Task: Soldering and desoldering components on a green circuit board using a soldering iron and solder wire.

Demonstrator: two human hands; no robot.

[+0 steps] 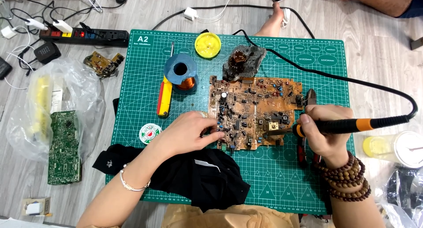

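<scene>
**A:** What's nearest?

**B:** At six o'clock a crumpled black cloth (200, 177) lies over the near edge of the green gridded cutting mat (282, 184). Just past it, the left hand (191, 132) rests on the mat, fingers curled and pressing on the near-left edge of the brown, component-crowded circuit board (253, 111) at the mat's centre. It pins the board more than it grasps it.

**A:** And the right?

**B:** At three o'clock the right hand (320, 132) is wrapped tight around the black-and-orange soldering iron (341, 125), tip aimed at the board's near-right corner. Whether the tip touches a joint I cannot tell. I'd judge this as soldering work on that corner; the next move seems to call for a steady board and a fine, short tip placement among close parts.

**A:** What crowds it?

**B:** The iron's black cable (352, 80) loops across the mat from twelve to three o'clock and could drag. Red-handled pliers (309, 100) lie partly under the right hand. Farther off: a red-and-yellow tool (164, 96) and a blue spool of copper wire (183, 74) at eleven, a round yellow tin (207, 45) and a dark resin-stained sponge holder (243, 63) at twelve, a green circuit board (64, 146) at nine, a power strip (83, 36) beyond.
</scene>
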